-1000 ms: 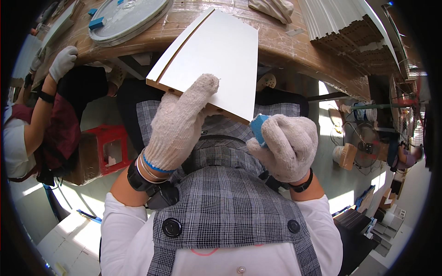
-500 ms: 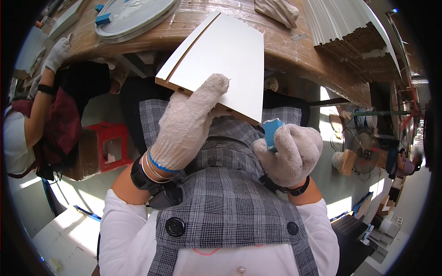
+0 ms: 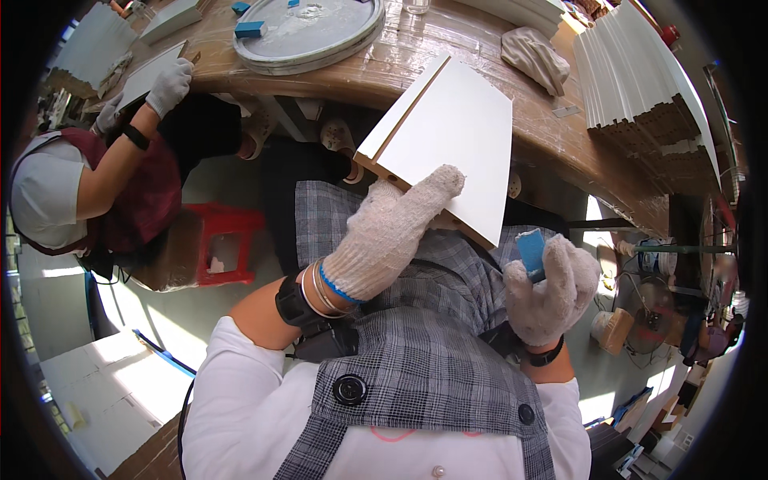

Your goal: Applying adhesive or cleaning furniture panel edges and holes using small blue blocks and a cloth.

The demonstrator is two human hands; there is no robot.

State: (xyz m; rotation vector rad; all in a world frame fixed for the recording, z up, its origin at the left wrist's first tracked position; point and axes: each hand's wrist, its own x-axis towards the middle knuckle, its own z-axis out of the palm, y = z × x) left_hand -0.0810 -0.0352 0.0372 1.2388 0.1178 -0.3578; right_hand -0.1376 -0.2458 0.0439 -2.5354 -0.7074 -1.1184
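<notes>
A white board (image 3: 460, 128) with a groove along its left side and a brown lower edge is tilted in front of me, its far end by the table edge. My left hand (image 3: 400, 224), in a pale knitted glove, grips its lower edge, thumb lying on the white face and fingers hidden beneath. Just right of the board's lower corner, my right hand (image 3: 552, 292), gloved too, pinches a small blue block (image 3: 530, 254) with a whitish top edge. The block and the board are apart.
On the plastic-wrapped table (image 3: 448, 40) are a round grey tray (image 3: 308, 60) with white paste, blue blocks (image 3: 250, 30), a crumpled cloth (image 3: 536, 60) and stacked white boards (image 3: 640, 72). At left a co-worker's gloved hand (image 3: 170, 88) holds a panel, near a red stool (image 3: 228, 240).
My view has shifted, so most things appear farther right and lower. Both my hands keep their holds on board and block. The co-worker's panel has come into fuller view.
</notes>
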